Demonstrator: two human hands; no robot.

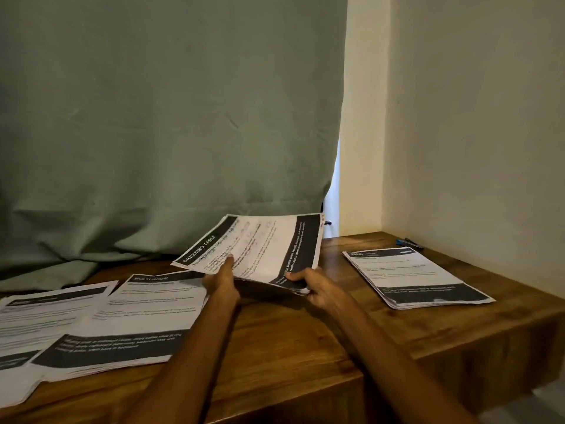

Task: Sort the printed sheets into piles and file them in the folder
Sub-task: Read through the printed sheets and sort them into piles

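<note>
Mid-frame, above the wooden table [305,338]: a sheaf of printed sheets [263,246] held up in both hands, tilted, far edge raised toward the green curtain [159,117]. Top sheet headed "DRESSING TABLE" in white on a black band along its left end, a second black band along its right end.

Left hand [221,278] gripping the sheaf's near-left edge, thumb laid on top over the printed text, the other fingers hidden beneath the paper. Right hand [316,287] clasping the near-right corner, thumb on the black band, fingers curled under the stack's edge. Both forearms bare, reaching in from the bottom of the frame.

Lower left of the frame: a pile headed "MULTI ROOM" [134,316] flat on the table, black bands at top and bottom. Just beside it at the far left edge, overlapped by it, another pile of sheets [33,319], partly cut off by the frame.

Right of the frame: a third pile [415,278] flat on the table, well apart from the hands, heading too small to read.

Beyond it in the corner by the cream wall [474,133]: a blue and dark pen [408,242], lying on the tabletop.
</note>
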